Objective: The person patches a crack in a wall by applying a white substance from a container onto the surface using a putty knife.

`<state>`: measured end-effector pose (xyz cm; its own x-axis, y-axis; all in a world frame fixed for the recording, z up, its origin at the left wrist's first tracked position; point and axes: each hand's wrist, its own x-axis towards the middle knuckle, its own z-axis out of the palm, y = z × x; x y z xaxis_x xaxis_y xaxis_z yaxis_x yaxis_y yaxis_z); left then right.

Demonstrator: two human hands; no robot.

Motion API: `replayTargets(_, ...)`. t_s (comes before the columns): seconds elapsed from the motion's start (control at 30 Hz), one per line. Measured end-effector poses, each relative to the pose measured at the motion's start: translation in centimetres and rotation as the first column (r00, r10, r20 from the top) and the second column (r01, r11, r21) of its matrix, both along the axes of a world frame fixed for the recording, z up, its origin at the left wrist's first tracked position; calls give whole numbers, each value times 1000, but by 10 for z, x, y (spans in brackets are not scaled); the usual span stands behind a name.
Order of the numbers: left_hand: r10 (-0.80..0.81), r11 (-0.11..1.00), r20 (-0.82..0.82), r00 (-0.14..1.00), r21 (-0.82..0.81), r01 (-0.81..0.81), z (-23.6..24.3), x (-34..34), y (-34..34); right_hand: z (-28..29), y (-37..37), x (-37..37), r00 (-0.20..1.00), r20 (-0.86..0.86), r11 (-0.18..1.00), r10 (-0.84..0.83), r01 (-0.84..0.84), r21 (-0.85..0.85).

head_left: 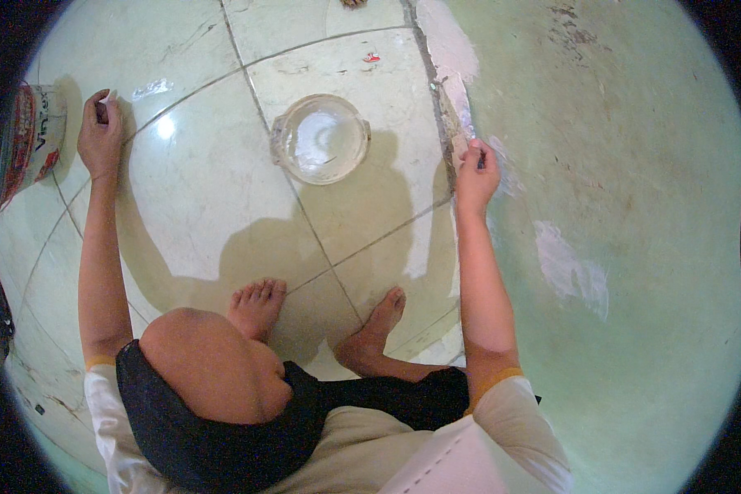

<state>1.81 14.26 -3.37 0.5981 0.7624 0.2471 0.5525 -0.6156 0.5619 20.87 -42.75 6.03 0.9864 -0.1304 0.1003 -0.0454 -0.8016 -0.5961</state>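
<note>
My right hand (477, 171) is closed at the foot of the green wall. A small dark part shows inside its fingers. A pale, shiny strip reaches up from the fingertips along the wall's edge, and I cannot tell whether it belongs to what I hold. White filler (449, 45) is smeared along this lower edge, above a rough, broken joint. Over the floor at the far left, my left hand (100, 140) has its fingers curled, with a small white piece (107, 97) at their tips. Between my hands stands a round, clear bowl (321, 140), its contents hard to make out.
A printed white bucket (48, 128) stands left of my left hand. White patches (570, 267) mark the green wall (634, 181) at right. A small red-and-white scrap (372, 58) lies on the tiled floor (198, 156) beyond the bowl. My bare feet (258, 306) are nearer.
</note>
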Motion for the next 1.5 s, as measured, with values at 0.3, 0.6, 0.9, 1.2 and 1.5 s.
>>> replayTargets(0.3, 16, 1000, -20, 1000, 20, -16, -1, 1, 1, 53, 29, 13, 980, -60, 978, 190, -194, -80)
replayTargets(0.6, 33, 992, -87, 996, -121, -43, 10, 1, -4, 73, 10, 0, 979, -172, 954, 110, -153, -257)
replayTargets(0.9, 12, 988, -9, 1000, -152, -13, 3, 4, -3, 42, 47, 61, 964, -222, 953, 147, -198, -228)
replayTargets(1.2, 38, 992, -70, 997, -115, -45, 10, 3, -6, 102, 0, 2, 971, -169, 958, 168, -201, -202)
replayTargets(1.5, 28, 993, -61, 998, -113, -34, 6, 4, -4, 55, 52, 68, 967, -109, 941, 230, -250, -228)
